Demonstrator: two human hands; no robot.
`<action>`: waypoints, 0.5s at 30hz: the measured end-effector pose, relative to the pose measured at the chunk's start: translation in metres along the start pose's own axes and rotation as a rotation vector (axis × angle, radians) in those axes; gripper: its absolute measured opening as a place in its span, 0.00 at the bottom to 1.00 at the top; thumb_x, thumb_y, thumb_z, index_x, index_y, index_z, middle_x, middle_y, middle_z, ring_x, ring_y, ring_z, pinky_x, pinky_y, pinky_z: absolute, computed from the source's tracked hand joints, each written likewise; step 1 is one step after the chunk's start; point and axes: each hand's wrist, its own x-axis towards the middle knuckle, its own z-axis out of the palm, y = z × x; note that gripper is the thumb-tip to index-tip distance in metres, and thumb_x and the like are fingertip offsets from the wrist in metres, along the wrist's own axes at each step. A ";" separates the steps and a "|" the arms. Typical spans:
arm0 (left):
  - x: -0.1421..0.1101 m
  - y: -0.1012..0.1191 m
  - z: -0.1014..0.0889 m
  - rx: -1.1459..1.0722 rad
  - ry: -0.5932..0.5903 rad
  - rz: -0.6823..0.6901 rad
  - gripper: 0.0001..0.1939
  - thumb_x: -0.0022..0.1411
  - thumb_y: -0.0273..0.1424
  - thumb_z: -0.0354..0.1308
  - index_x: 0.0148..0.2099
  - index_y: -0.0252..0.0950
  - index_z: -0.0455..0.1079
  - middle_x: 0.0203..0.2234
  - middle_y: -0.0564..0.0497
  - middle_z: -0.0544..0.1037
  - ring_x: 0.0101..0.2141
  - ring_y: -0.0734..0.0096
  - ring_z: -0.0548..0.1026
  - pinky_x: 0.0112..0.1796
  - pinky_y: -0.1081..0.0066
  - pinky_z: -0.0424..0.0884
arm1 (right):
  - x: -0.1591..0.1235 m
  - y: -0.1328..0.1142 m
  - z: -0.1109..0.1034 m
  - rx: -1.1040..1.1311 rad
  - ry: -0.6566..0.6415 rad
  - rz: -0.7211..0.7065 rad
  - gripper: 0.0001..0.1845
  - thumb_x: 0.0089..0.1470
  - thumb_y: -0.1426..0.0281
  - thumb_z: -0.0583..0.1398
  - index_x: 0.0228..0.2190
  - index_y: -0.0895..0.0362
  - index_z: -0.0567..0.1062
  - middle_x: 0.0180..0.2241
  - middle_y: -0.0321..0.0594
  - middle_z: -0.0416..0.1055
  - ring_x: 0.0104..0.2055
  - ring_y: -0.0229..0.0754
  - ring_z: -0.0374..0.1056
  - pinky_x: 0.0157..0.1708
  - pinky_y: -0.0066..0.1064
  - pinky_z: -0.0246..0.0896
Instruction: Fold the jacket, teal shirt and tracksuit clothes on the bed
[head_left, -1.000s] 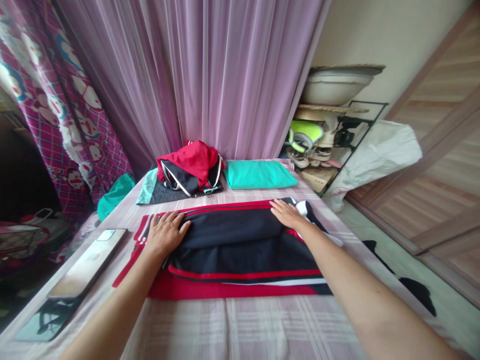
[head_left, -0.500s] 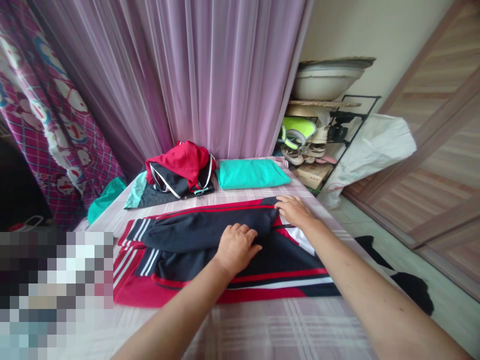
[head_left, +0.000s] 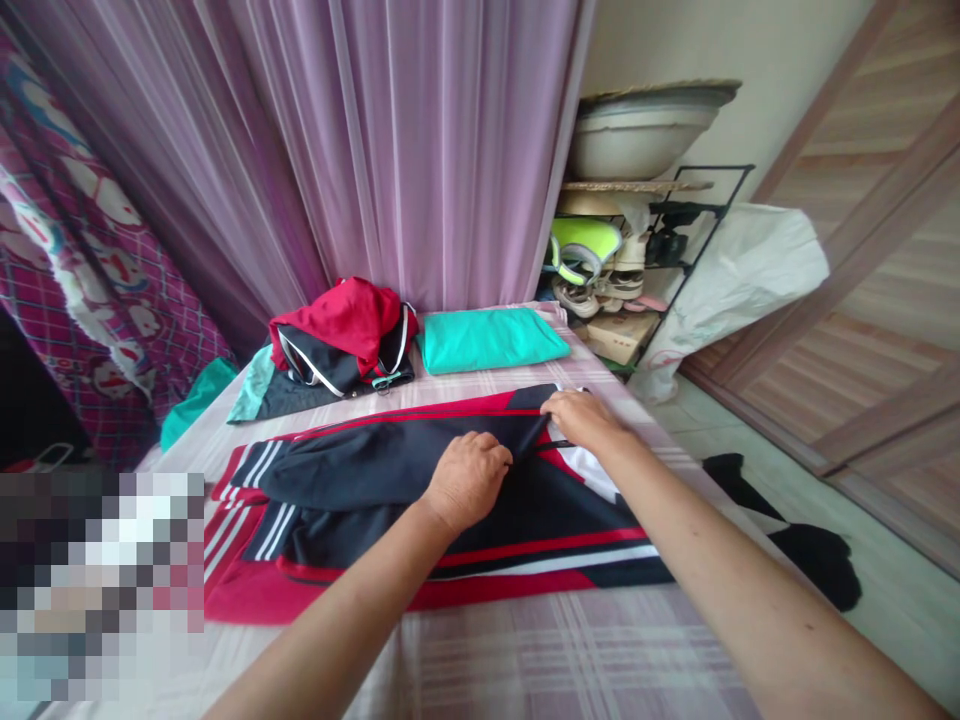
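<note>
A black, red and white track jacket [head_left: 360, 450] lies folded lengthwise on the bed, its striped cuffs and hem toward the left. My left hand [head_left: 469, 478] is closed on the black sleeve near the jacket's middle, the fingers curled and the thumb tucked in. Farther right, my right hand [head_left: 583, 418] pinches the sleeve's upper part, where a crease of black cloth runs between both hands. White lining shows beneath my right wrist.
Behind the jacket lie a folded turquoise cloth [head_left: 495, 340] and a heap of red and black clothing [head_left: 341, 335]. A purple curtain [head_left: 420, 150] hangs beyond the bed. To the right stands a shoe rack [head_left: 705, 240] bearing a basin [head_left: 645, 135], beside a white sack [head_left: 757, 270].
My left hand's fingers and thumb have drawn together on the sleeve. Cloth between my two hands is now pulled into a crease. The whole view has shifted slightly.
</note>
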 end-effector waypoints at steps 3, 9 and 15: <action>-0.007 0.001 0.020 -0.167 0.008 0.015 0.10 0.66 0.34 0.56 0.45 0.38 0.75 0.50 0.44 0.77 0.51 0.59 0.74 0.55 0.57 0.68 | -0.002 -0.002 -0.002 -0.063 -0.122 0.108 0.21 0.57 0.78 0.54 0.45 0.52 0.81 0.48 0.47 0.77 0.51 0.47 0.71 0.51 0.36 0.61; -0.025 -0.048 -0.004 -0.179 0.082 0.029 0.20 0.72 0.39 0.44 0.53 0.39 0.73 0.53 0.46 0.78 0.55 0.64 0.73 0.58 0.60 0.66 | 0.003 -0.038 -0.024 -0.006 0.012 0.115 0.22 0.60 0.75 0.52 0.51 0.51 0.78 0.52 0.45 0.75 0.54 0.47 0.70 0.53 0.35 0.62; -0.081 -0.122 -0.025 0.268 -0.040 -0.356 0.28 0.68 0.48 0.48 0.66 0.45 0.63 0.66 0.46 0.62 0.66 0.47 0.57 0.63 0.39 0.49 | -0.009 -0.102 0.009 0.183 -0.007 -0.156 0.30 0.66 0.57 0.49 0.65 0.52 0.62 0.68 0.45 0.55 0.69 0.48 0.50 0.66 0.48 0.44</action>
